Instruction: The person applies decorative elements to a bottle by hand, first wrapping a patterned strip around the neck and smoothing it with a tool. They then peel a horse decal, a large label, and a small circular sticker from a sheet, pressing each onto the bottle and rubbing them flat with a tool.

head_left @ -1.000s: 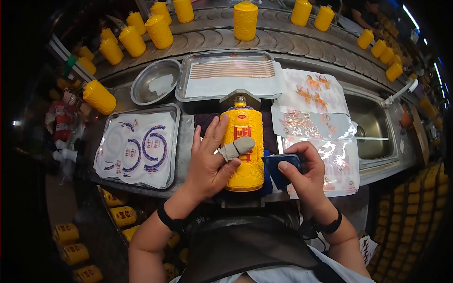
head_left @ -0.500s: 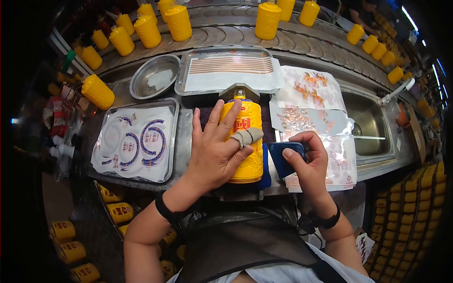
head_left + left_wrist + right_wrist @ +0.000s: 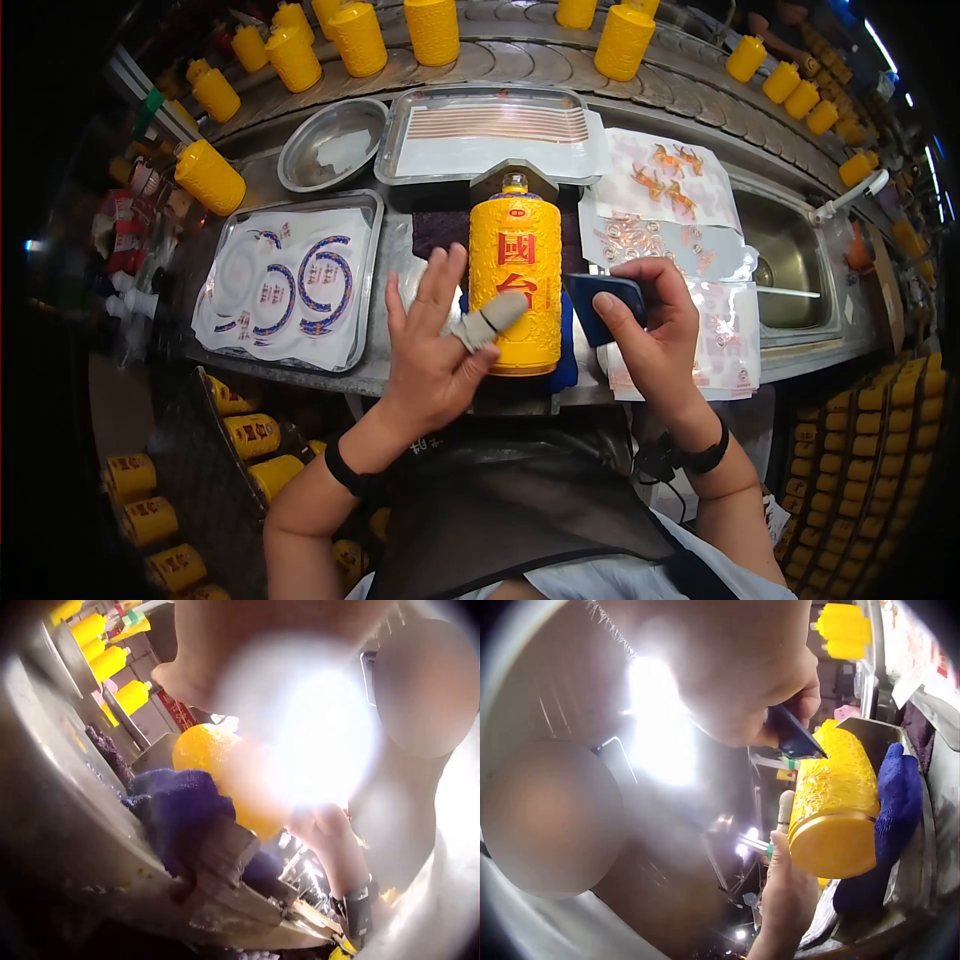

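A yellow embossed bottle (image 3: 540,250) with red characters lies on its back in a metal holder, neck pointing away. My left hand (image 3: 425,365) is at its lower left side, fingers straight. A grey cloth cover (image 3: 485,322) on the index finger overlaps the bottle's front. To the right of the bottle, my right hand (image 3: 668,335) pinches a flat dark blue scraper (image 3: 588,290) between thumb and fingers. In the right wrist view the scraper's edge (image 3: 802,742) overlaps the bottle's side. Blue cloth (image 3: 900,795) pads the holder beneath the bottle.
Left stands a tray (image 3: 372,290) of blue arc decals. Behind are a metal bowl (image 3: 290,160) and a tray (image 3: 385,165) with a striped sheet. Decal sheets (image 3: 700,330) and a sink (image 3: 795,240) lie right. Yellow bottles (image 3: 432,35) stand on the conveyor beyond.
My left hand has drawn back toward me and left, uncovering the red characters. The right hand still holds the scraper beside the bottle. Conveyor bottles have moved right.
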`<state>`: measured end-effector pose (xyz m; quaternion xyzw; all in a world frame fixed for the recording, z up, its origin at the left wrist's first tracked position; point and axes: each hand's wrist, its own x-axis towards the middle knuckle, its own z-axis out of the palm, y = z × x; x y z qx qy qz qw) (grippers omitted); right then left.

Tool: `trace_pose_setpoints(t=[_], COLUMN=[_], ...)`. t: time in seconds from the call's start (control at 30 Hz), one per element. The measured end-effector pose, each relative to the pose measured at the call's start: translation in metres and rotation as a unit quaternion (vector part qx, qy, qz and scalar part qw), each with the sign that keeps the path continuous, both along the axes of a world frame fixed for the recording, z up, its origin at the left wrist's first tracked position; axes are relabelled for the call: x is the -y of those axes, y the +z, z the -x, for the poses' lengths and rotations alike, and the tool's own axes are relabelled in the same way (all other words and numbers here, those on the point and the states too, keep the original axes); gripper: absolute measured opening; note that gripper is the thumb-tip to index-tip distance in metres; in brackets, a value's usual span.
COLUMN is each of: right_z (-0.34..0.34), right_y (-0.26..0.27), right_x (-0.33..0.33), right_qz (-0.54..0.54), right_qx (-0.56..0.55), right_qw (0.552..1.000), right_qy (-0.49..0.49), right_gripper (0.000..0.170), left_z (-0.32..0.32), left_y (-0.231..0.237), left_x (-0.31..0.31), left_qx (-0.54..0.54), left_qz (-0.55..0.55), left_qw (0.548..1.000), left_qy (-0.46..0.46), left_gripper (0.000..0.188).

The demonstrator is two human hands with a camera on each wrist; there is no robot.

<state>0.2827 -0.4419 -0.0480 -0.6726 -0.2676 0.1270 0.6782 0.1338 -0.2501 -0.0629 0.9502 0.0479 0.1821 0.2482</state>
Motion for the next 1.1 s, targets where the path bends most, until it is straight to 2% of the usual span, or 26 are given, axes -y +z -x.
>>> trace_pose_setpoints(t=[0.03, 0.13, 0.17, 0.27, 0.3, 0.4, 0.5, 0.6, 0.63, 0.67, 0.73, 0.8, 0.87, 0.93, 0.97, 1.0, 1.1], right_z=[-0.002, -0.009, -0.006, -0.012, -0.009, 0.011, 0.019, 0.022, 0.016, 0.008, -0.002, -0.005, 0.005, 0.011, 0.008, 0.002, -0.003], right_y=[0.001, 0.012, 0.016, 0.019, 0.017, 0.018, 0.026, 0.028, 0.020, 0.013, -0.004, -0.003, 0.006, 0.006, 0.000, -0.008, -0.003], right_x=[-0.005, -0.025, -0.031, -0.040, -0.046, -0.033, -0.012, -0.008, -0.008, -0.013, -0.016, -0.012, -0.007, -0.004, -0.006, -0.008, -0.002], right_qz=[0.013, 0.013, 0.024, 0.070, 0.045, 0.067, 0.068, 0.061, 0.078, 0.092, 0.052, 0.044, 0.016, 0.062, 0.088, 0.043, 0.035], right_qx=[0.057, 0.290, 0.299, 0.450, 0.488, 0.522, 0.464, 0.234, 0.190, 0.195, -0.051, -0.031, -0.075, -0.043, -0.036, -0.082, -0.080], right_qw=[0.998, 0.957, 0.954, 0.888, 0.869, 0.840, 0.850, 0.953, 0.971, 0.975, 0.997, 0.998, 0.997, 0.996, 0.995, 0.995, 0.996], right_qy=[-0.001, 0.007, 0.004, 0.063, 0.066, 0.131, 0.240, 0.183, 0.122, 0.060, -0.002, -0.039, -0.003, 0.057, 0.038, 0.024, -0.011], right_gripper=[0.022, 0.021, 0.022, 0.024, 0.024, 0.027, 0.027, 0.024, 0.019, 0.021, 0.021, 0.022, 0.021, 0.025, 0.028, 0.027, 0.025], left_z=[0.000, 0.009, 0.013, 0.024, 0.027, 0.034, 0.031, 0.019, 0.016, 0.013, 0.006, 0.004, 0.004, 0.004, 0.004, 0.004, 0.005], left_y=[-0.002, -0.008, -0.007, -0.011, -0.012, -0.009, -0.010, -0.011, -0.018, -0.019, -0.016, -0.014, -0.018, -0.022, -0.022, -0.022, -0.022], left_x=[-0.003, 0.001, 0.004, 0.009, 0.009, 0.006, 0.003, 0.011, 0.009, 0.012, 0.021, 0.022, 0.024, 0.025, 0.024, 0.024, 0.022], left_qx=[-0.004, -0.007, -0.009, 0.019, 0.025, 0.043, 0.058, 0.077, 0.074, 0.074, 0.080, 0.074, 0.081, 0.090, 0.092, 0.093, 0.095], left_qz=[0.019, 0.021, 0.016, 0.073, 0.090, 0.146, 0.222, 0.369, 0.337, 0.352, 0.379, 0.378, 0.377, 0.376, 0.361, 0.346, 0.356], left_qw=[0.999, 1.000, 1.000, 0.997, 0.996, 0.987, 0.971, 0.924, 0.938, 0.933, 0.921, 0.922, 0.922, 0.921, 0.927, 0.932, 0.928], left_qy=[0.030, -0.005, -0.009, 0.003, 0.012, 0.047, 0.069, 0.065, 0.044, 0.036, 0.029, 0.030, 0.040, 0.048, 0.049, 0.048, 0.048], left_gripper=[0.044, 0.048, 0.047, 0.037, 0.037, 0.037, 0.038, 0.041, 0.048, 0.050, 0.055, 0.063, 0.065, 0.067, 0.067, 0.067, 0.067])
